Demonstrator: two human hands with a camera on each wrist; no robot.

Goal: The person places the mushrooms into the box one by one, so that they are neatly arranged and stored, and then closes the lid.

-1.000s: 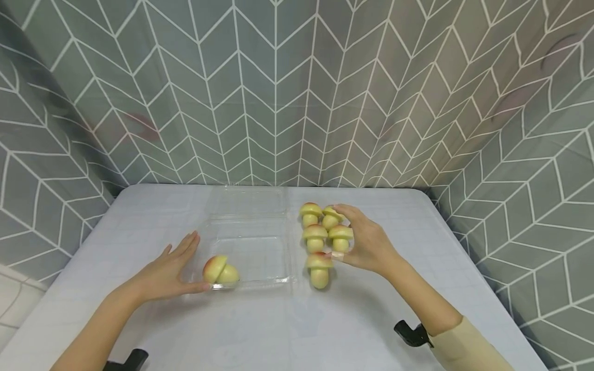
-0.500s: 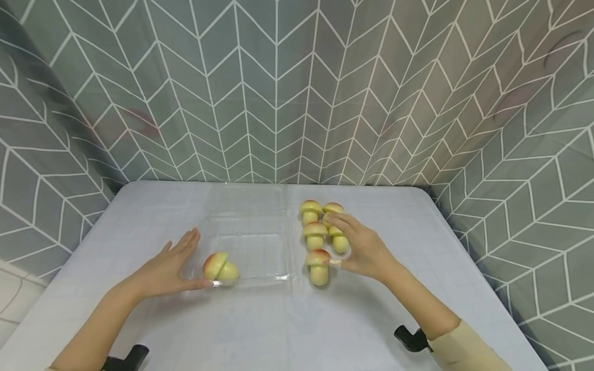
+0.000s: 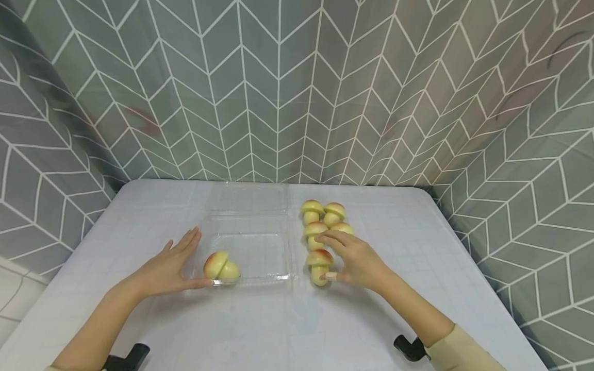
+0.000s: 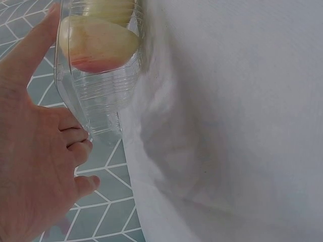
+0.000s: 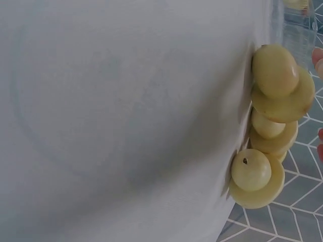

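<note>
My left hand (image 3: 162,270) rests against the left side of the clear plastic box (image 3: 274,279), thumb along its front rim and fingers extended. In the left wrist view the thumb lies at the rim of the box (image 4: 98,93). One artificial mushroom (image 3: 215,265), pale yellow-green with a reddish cap, lies tilted in the box's front left corner. Over the right-hand group, my right hand (image 3: 359,260) reaches with spread fingers around the nearest mushroom (image 3: 319,259). In the right wrist view its fingertips (image 5: 318,56) show apart from the mushrooms at the edge of the picture.
Behind the nearest one, several more mushrooms (image 3: 311,207) stand in two short columns, partly hidden by my right hand. The box's hinged lid (image 3: 252,198) lies open toward the back. A white cloth (image 3: 278,330) covers the table, with a grey patterned curtain (image 3: 278,103) behind.
My right hand has come forward from the rear mushrooms to the nearest one, uncovering the back right mushroom. The left hand stays at the box.
</note>
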